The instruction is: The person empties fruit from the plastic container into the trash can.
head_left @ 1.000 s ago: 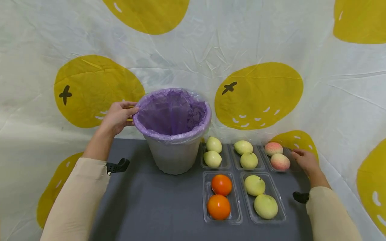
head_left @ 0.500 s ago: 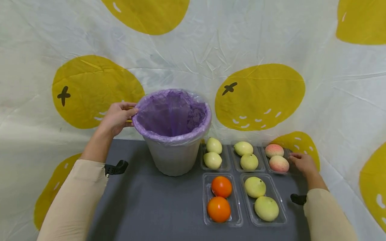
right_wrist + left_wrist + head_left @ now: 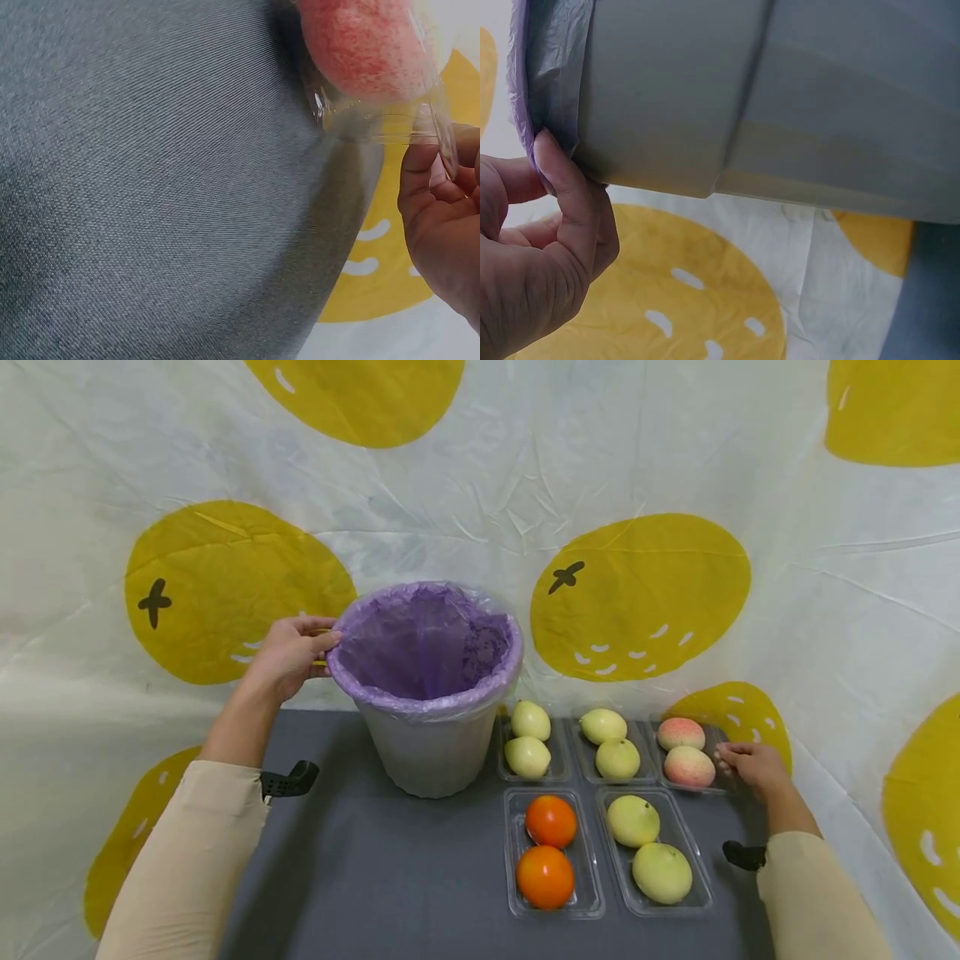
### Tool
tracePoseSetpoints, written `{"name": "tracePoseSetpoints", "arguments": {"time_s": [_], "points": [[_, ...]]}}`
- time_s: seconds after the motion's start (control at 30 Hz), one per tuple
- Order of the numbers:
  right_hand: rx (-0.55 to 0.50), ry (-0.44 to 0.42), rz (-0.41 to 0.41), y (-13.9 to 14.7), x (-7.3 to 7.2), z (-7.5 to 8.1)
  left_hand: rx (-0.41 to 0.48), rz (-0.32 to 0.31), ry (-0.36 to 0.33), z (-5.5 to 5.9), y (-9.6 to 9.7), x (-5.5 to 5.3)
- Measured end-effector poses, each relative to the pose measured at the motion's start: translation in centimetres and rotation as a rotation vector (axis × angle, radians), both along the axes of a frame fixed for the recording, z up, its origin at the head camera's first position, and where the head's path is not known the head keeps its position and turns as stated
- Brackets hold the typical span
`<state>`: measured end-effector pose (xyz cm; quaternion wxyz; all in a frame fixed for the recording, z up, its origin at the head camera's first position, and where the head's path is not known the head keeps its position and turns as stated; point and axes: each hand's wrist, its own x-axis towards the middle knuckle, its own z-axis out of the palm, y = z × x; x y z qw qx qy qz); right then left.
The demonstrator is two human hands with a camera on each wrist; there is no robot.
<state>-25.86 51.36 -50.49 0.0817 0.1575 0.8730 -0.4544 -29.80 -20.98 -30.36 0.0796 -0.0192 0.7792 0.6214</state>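
Note:
In the head view my left hand [image 3: 285,658] pinches the rim of a light grey waste bin [image 3: 431,760] lined with a purple bag [image 3: 438,703]. The left wrist view shows that thumb and fingers [image 3: 559,165] bent over the bag's folded edge. At the far right of the table, my right hand [image 3: 756,767] pinches the side edge of a clear plastic tray [image 3: 349,124]. Two pinkish peaches, a front peach [image 3: 689,767] and a back peach [image 3: 681,733], sit in it. The right wrist view shows the tray's rim between thumb and fingers.
Clear trays of pale yellow-green fruit [image 3: 617,760] stand beside the peaches and the bin. Nearer are a tray with two orange fruits [image 3: 545,877] and one with two larger greenish fruits [image 3: 662,872]. A white sheet [image 3: 465,485] with yellow prints hangs behind the grey table [image 3: 405,877].
My right hand has shifted slightly left along with the peach tray, and the front peach has moved a little left. My left hand stays on the bin's rim.

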Motion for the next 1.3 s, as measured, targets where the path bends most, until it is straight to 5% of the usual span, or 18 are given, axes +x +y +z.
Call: {"name": "tracePoseSetpoints", "arguments": {"time_s": [0.27,0.57,1.3], "points": [[-0.076,0.021,-0.047,0.5,0.3,0.2,0.007,0.013,-0.007,-0.1,0.0,0.2],[-0.134,0.037,-0.055,-0.1,0.7,2.3,-0.006,0.017,0.004,0.1,-0.1,0.3],[-0.142,0.145,-0.007,-5.6,2.1,11.4,0.003,0.024,-0.005,0.2,0.3,0.1]]}}
